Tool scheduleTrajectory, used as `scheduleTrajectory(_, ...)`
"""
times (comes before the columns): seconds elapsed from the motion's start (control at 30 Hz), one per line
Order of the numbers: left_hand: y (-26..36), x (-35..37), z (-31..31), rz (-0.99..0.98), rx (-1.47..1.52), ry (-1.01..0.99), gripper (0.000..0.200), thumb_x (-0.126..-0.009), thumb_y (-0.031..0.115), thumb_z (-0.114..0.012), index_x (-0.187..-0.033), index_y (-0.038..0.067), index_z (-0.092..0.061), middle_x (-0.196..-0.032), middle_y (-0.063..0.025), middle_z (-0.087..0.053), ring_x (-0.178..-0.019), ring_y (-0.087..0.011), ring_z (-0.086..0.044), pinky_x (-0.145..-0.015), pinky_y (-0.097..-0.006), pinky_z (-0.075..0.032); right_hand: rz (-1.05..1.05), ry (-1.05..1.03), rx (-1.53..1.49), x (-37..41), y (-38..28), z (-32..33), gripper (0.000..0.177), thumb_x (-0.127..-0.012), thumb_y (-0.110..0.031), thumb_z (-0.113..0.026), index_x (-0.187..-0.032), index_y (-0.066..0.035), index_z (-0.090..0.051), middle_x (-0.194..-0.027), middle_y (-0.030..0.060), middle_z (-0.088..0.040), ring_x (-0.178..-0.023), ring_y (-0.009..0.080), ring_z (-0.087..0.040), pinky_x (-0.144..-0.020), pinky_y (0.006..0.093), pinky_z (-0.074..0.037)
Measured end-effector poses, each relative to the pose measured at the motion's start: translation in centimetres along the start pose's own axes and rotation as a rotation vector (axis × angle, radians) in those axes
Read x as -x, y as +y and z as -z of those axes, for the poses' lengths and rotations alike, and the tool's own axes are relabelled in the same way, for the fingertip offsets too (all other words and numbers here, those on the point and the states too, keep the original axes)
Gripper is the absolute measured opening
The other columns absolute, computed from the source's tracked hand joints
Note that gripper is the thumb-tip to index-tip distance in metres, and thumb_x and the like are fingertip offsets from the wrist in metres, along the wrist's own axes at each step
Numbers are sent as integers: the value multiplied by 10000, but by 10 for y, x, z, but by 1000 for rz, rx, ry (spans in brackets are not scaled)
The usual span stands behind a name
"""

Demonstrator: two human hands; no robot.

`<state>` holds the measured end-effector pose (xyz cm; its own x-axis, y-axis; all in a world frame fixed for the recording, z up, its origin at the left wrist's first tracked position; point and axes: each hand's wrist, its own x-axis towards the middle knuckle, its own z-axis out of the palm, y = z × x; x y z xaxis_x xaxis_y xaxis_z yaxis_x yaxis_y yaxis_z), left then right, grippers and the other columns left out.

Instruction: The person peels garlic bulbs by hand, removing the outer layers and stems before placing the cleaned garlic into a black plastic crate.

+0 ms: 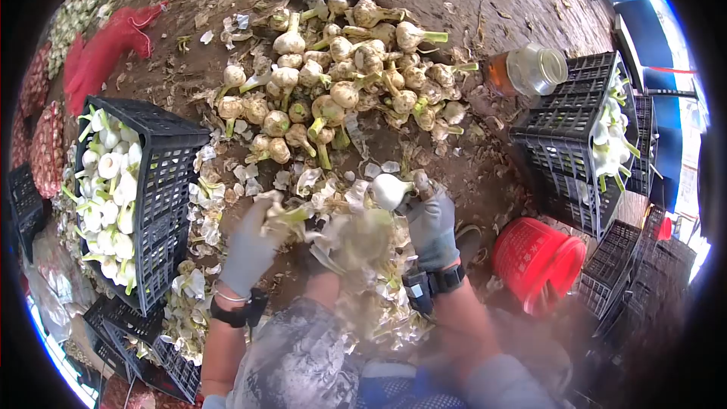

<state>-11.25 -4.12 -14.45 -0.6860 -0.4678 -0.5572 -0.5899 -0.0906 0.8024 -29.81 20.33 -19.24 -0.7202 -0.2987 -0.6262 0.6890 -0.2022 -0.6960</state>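
Note:
My right hand (432, 231), in a pale glove, is closed around the stem of a peeled white garlic bulb (389, 192). The bulb points to the left, smooth and bare. To its left my left hand (251, 246), also gloved and somewhat blurred, has its fingers closed on loose garlic skins (286, 216). Just beyond both hands lies a heap of unpeeled garlic bulbs (344, 95) with dirty skins and cut stems. Peeled-off husks (386, 303) are piled between my forearms, partly smeared by motion.
Black crates full of peeled garlic stand at left (163, 182) and right (564, 121). A glass jar (534, 70) with reddish-brown liquid lies by the right crate. Nearer me is a red bucket (534, 257). A red mesh sack (106, 57) lies at upper left.

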Motion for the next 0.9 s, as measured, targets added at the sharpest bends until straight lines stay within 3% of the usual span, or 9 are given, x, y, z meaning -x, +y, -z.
scheduleTrajectory(0.07,9,-8,-22,-331,-547,-54,633,-819,341,-767,-1280,-32,-545,-1172,-199,-623,-1091,-310,-618,-938,-376,-474,-12,16,-24,7,4,-8,199,-991,-253,-626,-1037,-61,-612,-883,26,-642,-752,124,-606,-689,286,-507)
scheduleTrajectory(0.23,15,-41,-78,-463,-664,-274,714,-821,447,-739,-1319,-16,-522,-1240,-235,-588,-1181,-350,-568,-998,-443,-430,189,232,430,26,-16,-17,82,-928,-119,-654,-955,-55,-697,-859,18,-662,-706,101,-584,-635,243,-481)
scheduleTrajectory(0.37,-57,-49,-113,-564,-1033,-400,787,-874,657,-576,-1319,9,-540,-1229,-252,-599,-1146,-367,-595,-1024,-488,-410,1000,400,453,44,-145,10,127,-915,-43,-628,-1034,-25,-669,-963,55,-654,-779,127,-620,-666,251,-523)
scheduleTrajectory(0.43,-29,-32,-131,-362,-987,-901,814,-872,741,-487,-1290,50,-586,-1143,-251,-637,-1072,-369,-634,-1004,-459,-435,1274,570,746,43,-214,44,189,-939,0,-581,-1117,7,-643,-1041,85,-662,-898,170,-655,-733,287,-560)
scheduleTrajectory(0.53,-34,-17,-145,-567,-618,-1054,477,-901,518,-589,-1101,93,-673,-998,-200,-681,-903,-319,-676,-790,-437,-526,1403,692,880,28,-247,45,288,-923,40,-588,-1208,13,-623,-1161,140,-664,-1026,227,-657,-827,326,-569)
scheduleTrajectory(0.57,-27,-18,-146,-528,-545,-1100,574,-895,590,-565,-1142,83,-669,-1028,-195,-680,-945,-336,-664,-855,-430,-508,1352,838,1490,23,-238,53,293,-888,37,-620,-1174,-18,-652,-1146,122,-674,-991,222,-668,-838,321,-558)
scheduleTrajectory(0.7,13,-39,-138,-487,-707,-961,633,-903,616,-564,-1174,55,-677,-1088,-178,-680,-1002,-359,-646,-917,-453,-493,915,275,1362,-65,-134,36,275,-870,-156,-715,-1121,-55,-664,-1043,143,-661,-996,302,-640,-900,351,-499)
scheduleTrajectory(0.77,21,-41,-125,-464,-586,-808,587,-911,574,-593,-1147,45,-687,-1099,-187,-677,-1034,-355,-645,-908,-440,-502,643,456,1452,-119,-79,48,214,-870,-138,-698,-1065,-49,-695,-1028,158,-671,-960,334,-646,-883,368,-506)
scheduleTrajectory(0.9,22,-55,-113,-293,-266,-455,542,-927,515,-624,-1172,32,-650,-1068,-178,-679,-1026,-304,-657,-906,-385,-502,316,310,1277,-147,-46,63,162,-876,-74,-658,-1027,-52,-713,-993,141,-693,-913,280,-675,-843,349,-523)
